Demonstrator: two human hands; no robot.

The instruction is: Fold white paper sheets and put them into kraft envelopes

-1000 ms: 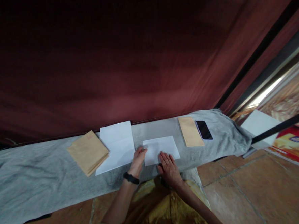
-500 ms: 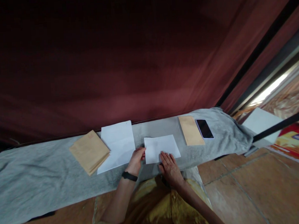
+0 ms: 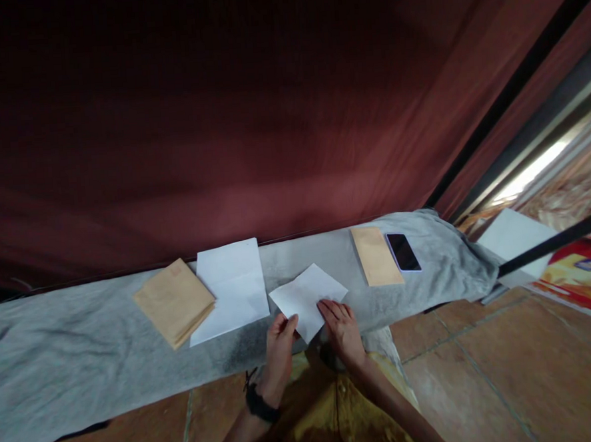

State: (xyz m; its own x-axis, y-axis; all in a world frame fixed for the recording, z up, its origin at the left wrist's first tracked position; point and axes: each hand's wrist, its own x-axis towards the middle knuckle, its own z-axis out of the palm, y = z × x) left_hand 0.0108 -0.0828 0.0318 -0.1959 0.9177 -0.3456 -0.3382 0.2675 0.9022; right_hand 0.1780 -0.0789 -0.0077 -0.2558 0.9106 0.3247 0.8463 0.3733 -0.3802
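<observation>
A folded white sheet of paper (image 3: 307,295) sits turned at an angle in front of me, one corner pointing toward my body. My left hand (image 3: 281,338) pinches its lower left edge between thumb and fingers. At the lower right edge, my right hand (image 3: 341,326) has its fingers lying over the paper; its thumb is hidden, and whether it grips or only rests there is unclear. To the left lie larger white sheets (image 3: 234,281), partly under a stack of brown envelopes (image 3: 174,302). A single brown envelope (image 3: 376,256) is off to the right.
A grey cloth (image 3: 83,347) covers the long narrow surface, with a smartphone (image 3: 403,252) near its right end. Dark red fabric (image 3: 274,202) hangs right behind it. A black bar (image 3: 557,242) and a red printed box (image 3: 579,274) are at the far right, above the tiled floor (image 3: 489,362).
The folded paper has turned from lying square to a diagonal position. My left hand has moved toward me and slightly right along with its edge; my right hand stays nearly in place.
</observation>
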